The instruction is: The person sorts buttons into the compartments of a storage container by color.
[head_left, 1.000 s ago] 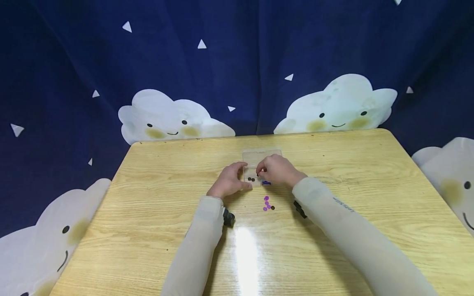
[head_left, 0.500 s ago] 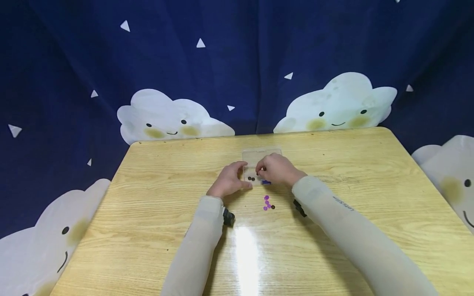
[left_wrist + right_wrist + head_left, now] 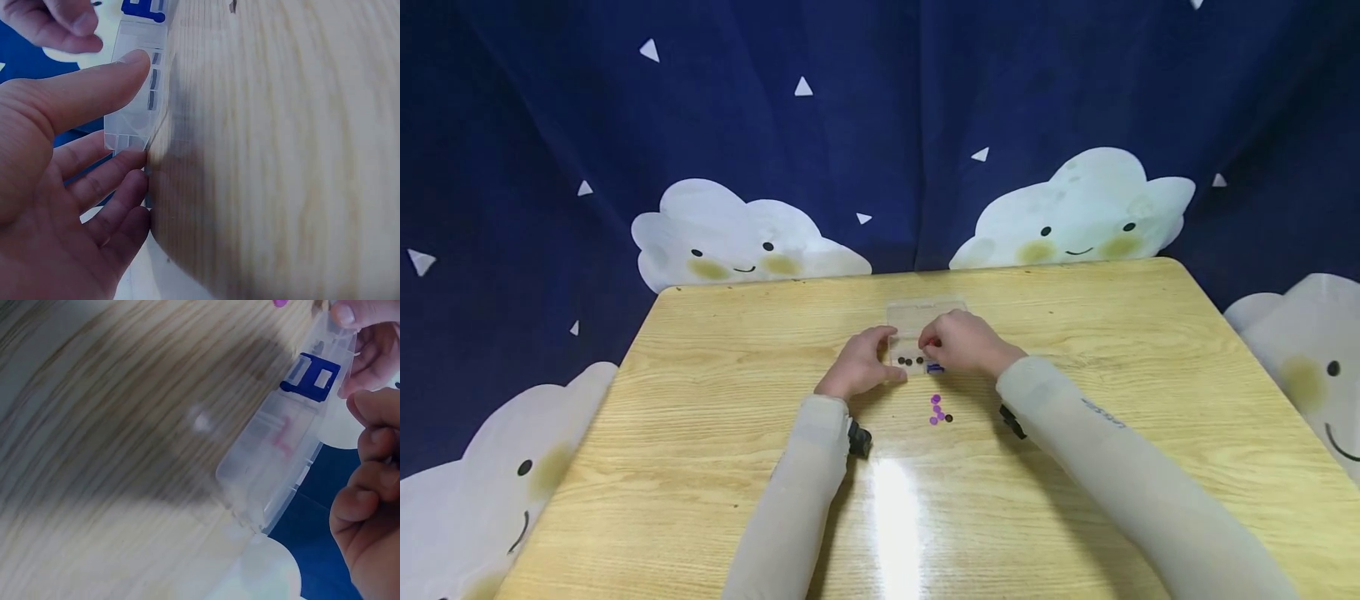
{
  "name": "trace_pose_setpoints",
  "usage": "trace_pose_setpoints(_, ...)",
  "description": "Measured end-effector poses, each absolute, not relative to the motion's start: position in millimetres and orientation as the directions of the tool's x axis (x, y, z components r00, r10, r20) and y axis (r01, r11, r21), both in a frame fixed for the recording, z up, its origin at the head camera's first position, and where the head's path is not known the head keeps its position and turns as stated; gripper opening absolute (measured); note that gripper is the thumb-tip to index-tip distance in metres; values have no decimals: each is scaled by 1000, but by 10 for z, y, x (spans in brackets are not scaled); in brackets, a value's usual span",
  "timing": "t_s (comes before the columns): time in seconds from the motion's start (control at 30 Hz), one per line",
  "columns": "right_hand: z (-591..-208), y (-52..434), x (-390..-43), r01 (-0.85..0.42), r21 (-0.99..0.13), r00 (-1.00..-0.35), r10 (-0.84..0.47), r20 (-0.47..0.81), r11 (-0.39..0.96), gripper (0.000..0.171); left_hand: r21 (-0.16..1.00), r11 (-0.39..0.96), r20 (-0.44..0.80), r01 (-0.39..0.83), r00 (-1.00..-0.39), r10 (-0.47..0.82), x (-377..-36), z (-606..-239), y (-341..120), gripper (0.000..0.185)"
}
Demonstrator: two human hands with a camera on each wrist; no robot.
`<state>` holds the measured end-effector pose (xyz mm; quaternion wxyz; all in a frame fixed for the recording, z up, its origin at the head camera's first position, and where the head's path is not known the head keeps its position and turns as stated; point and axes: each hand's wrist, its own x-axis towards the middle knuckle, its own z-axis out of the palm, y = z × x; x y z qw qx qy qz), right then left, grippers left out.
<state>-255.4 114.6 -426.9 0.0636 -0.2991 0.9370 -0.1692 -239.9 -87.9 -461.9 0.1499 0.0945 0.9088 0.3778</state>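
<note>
A clear plastic box [image 3: 912,315] with a blue latch [image 3: 935,367] lies with its lid raised toward the back of the table. My left hand [image 3: 861,364] grips its left end, the thumb across the front wall [image 3: 134,122] and the fingers around the side. Three small black discs [image 3: 908,362] sit in a row inside, near the front. Over the box's right part is my right hand [image 3: 964,342], its fingers bent and no disc showing between the fingertips. Something red [image 3: 284,437] shows through the right part of the box wall.
Several purple discs [image 3: 936,409] and one black disc [image 3: 948,418] lie on the wooden table [image 3: 737,350] in front of the box. A dark blue curtain [image 3: 880,108] with clouds hangs behind the far edge. A bright reflection crosses the near tabletop.
The black disc at my right fingertips is now in the box beside the two others. My right hand has let go and stays above the box; my left hand keeps its grip.
</note>
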Motion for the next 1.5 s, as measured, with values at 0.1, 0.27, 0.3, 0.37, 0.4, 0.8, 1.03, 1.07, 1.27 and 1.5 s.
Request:
trace_pose_setpoints(0.1, -4247, 1153, -2515, -567, -322, -799, -601, -9, 758, 17, 714, 697, -201, 56, -938, 281, -2403, -4611, -886, 79)
trace_pose_setpoints(0.27, -4201, 1153, -2436, -609, -297, -773, -634, 14, 735, 15, 708, 705, -210, 50, -938, 277, -2409, -4613, -875, 79)
trace_pose_setpoints(0.3, -4190, 1149, -2420, -616, -296, -767, -641, 17, 730, 14, 706, 707, -212, 48, -938, 276, -2408, -4615, -875, 79)
trace_pose_setpoints(0.37, -4177, 1140, -2386, -633, -299, -753, -657, 26, 714, 14, 701, 712, -215, 45, -938, 270, -2408, -4618, -875, 79)
trace_pose_setpoints(0.4, -4174, 1140, -2367, -642, -300, -746, -665, 32, 706, 14, 700, 713, -215, 43, -939, 269, -2406, -4618, -876, 79)
trace_pose_setpoints(0.8, -4253, 1301, -2097, -703, -303, -680, -733, 22, 643, 10, 720, 693, -217, 28, -940, 264, -2393, -4629, -884, 81)
trace_pose_setpoints(1.03, -4326, 1434, -1995, -690, -320, -690, -723, 21, 649, 9, 732, 681, -234, 2, -938, 254, -2385, -4624, -890, 81)
trace_pose_setpoints(1.07, -4341, 1447, -1985, -691, -322, -689, -724, 24, 647, 8, 733, 680, -236, -1, -938, 252, -2382, -4620, -889, 81)
trace_pose_setpoints(1.27, -4432, 1483, -1921, -702, -320, -676, -736, 20, 636, 9, 736, 677, -236, 1, -937, 258, -2382, -4599, -882, 81)
trace_pose_setpoints(1.5, -4494, 1498, -1862, -705, -304, -675, -737, 14, 641, 10, 736, 677, -240, 5, -933, 268, -2386, -4589, -874, 80)
